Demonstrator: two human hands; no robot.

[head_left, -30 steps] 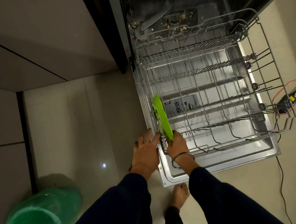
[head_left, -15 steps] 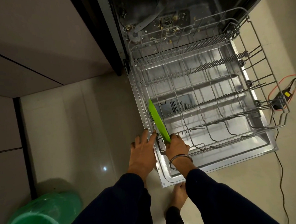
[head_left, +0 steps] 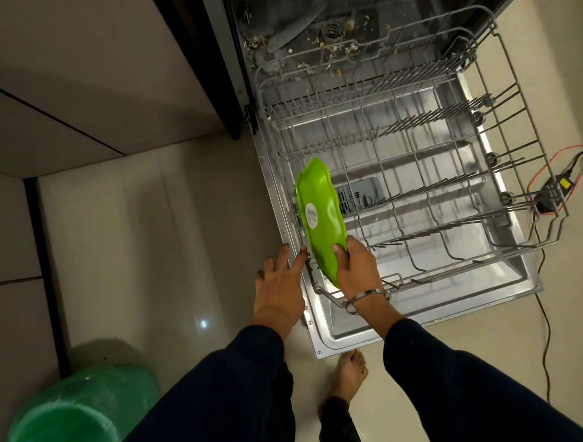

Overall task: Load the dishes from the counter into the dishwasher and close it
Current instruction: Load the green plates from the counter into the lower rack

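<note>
Slotting the green plate (head_left: pixel 320 216) into the rack (head_left: pixel 415 167): right hand (head_left: pixel 356 268) grips it, left hand (head_left: pixel 280 289) lies open with straight fingers; next, seat it upright between the tines.

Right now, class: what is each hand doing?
Left hand: open, fingertips at the grey wire dishwasher rack.
Right hand: gripping the bright green plastic plate.

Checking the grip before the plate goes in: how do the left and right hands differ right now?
The right hand grips the green plate by its near edge, fingers curled round it; the left hand holds nothing, its fingers straight, with fingertips at the near left corner of the rack beside the plate. The right wrist wears a metal bangle; the left wrist is bare. Both come out of dark sleeves and reach to the same rack corner.
</note>
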